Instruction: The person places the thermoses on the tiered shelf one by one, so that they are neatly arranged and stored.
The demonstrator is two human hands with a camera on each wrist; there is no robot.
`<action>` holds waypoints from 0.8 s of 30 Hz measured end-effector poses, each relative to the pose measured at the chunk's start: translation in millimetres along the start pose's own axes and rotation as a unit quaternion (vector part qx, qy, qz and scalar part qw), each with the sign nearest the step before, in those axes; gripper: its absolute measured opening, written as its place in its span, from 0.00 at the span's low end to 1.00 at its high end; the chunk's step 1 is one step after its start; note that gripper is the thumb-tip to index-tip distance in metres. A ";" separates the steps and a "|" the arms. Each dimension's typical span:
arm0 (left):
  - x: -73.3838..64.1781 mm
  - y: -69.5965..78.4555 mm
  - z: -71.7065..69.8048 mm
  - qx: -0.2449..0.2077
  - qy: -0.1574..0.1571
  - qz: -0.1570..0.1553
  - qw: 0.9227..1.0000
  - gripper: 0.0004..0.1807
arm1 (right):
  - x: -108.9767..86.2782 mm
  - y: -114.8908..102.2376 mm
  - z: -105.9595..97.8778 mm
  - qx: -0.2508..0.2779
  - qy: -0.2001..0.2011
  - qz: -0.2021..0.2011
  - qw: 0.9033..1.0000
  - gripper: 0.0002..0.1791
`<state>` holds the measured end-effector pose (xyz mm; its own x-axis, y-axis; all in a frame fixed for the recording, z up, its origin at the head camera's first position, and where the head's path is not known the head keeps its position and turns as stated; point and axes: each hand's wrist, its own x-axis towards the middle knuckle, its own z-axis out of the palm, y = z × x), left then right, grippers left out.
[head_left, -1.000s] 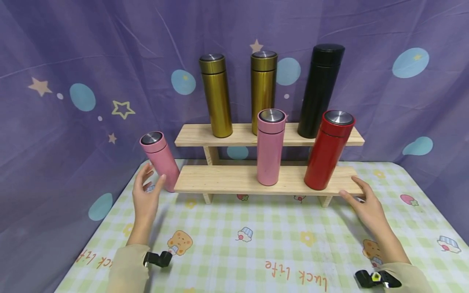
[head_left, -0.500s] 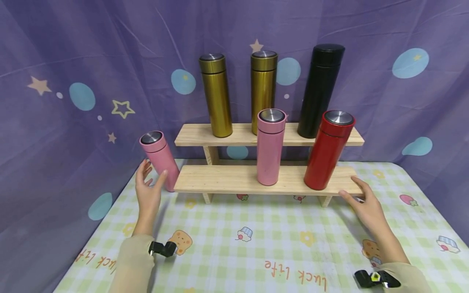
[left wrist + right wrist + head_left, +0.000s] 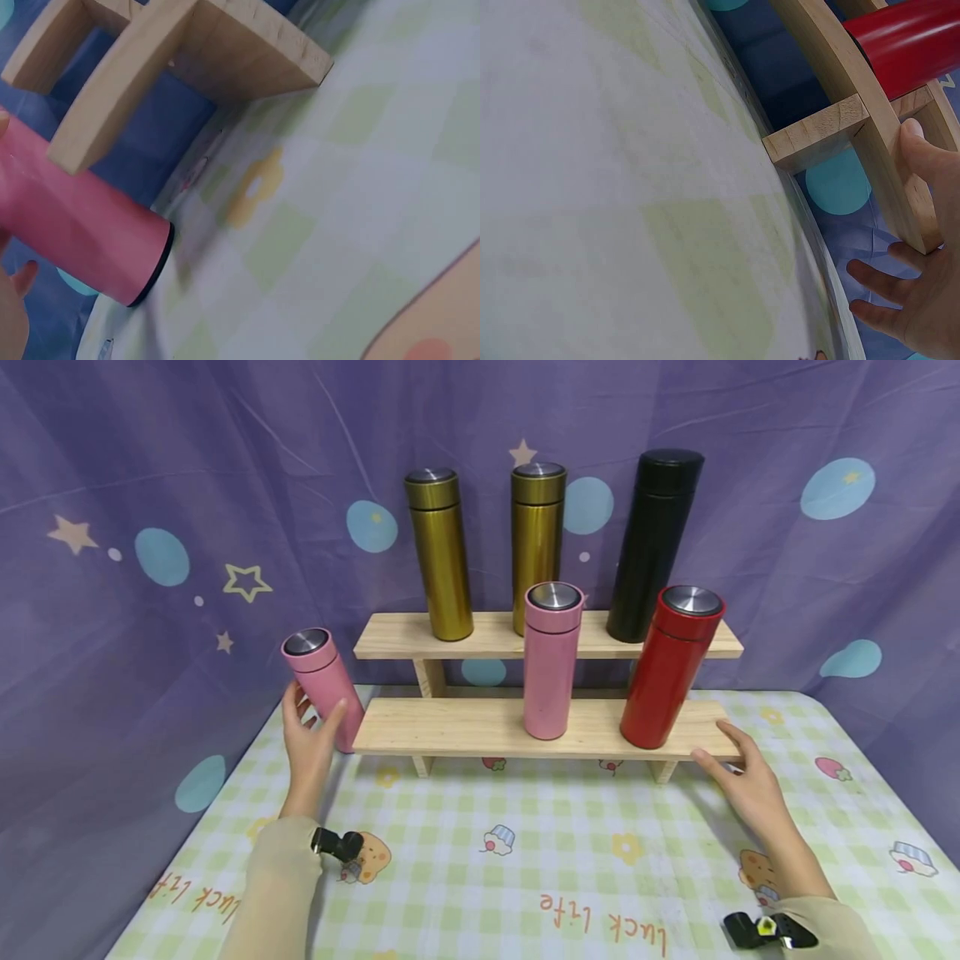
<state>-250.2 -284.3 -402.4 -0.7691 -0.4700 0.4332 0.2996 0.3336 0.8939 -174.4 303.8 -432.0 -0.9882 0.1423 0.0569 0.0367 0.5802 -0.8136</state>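
Note:
A pink thermos bottle [image 3: 330, 689] stands on the table just left of the two-tier wooden shelf [image 3: 450, 727]. My left hand [image 3: 309, 752] is around it, with the thumb on its front and the index finger reaching behind its left side. In the left wrist view, the lower part of the pink thermos bottle [image 3: 90, 217] shows, its base at the tablecloth; most of the hand is out of frame. At the right end of the lower board, my right hand [image 3: 750, 777] pinches the wood, thumb at the front edge. The right wrist view shows its other fingers spread below.
Another pink bottle [image 3: 550, 677] and a red bottle [image 3: 667, 681] stand on the lower board. Two gold bottles, the left one [image 3: 442, 560] and the middle one [image 3: 537, 543], and a black bottle [image 3: 652, 552] occupy the upper board. A purple curtain [image 3: 262, 443] hangs behind the checked tablecloth [image 3: 555, 827].
My left hand has moved forward and slightly right, up to the left pink thermos bottle, its thumb now over the bottle's front. The right hand keeps its place on the shelf end.

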 end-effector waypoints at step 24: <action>-4.8 18.9 4.3 0.010 -0.025 -0.036 0.999 0.49 | 0.3 -0.9 -0.5 0.000 -0.001 0.001 1.000 0.45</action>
<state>-243.3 -272.2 -388.1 -0.8160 -0.4511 0.3614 0.2321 0.3169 0.9196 -174.6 303.7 -431.0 -0.9884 0.1419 0.0538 0.0391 0.5803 -0.8134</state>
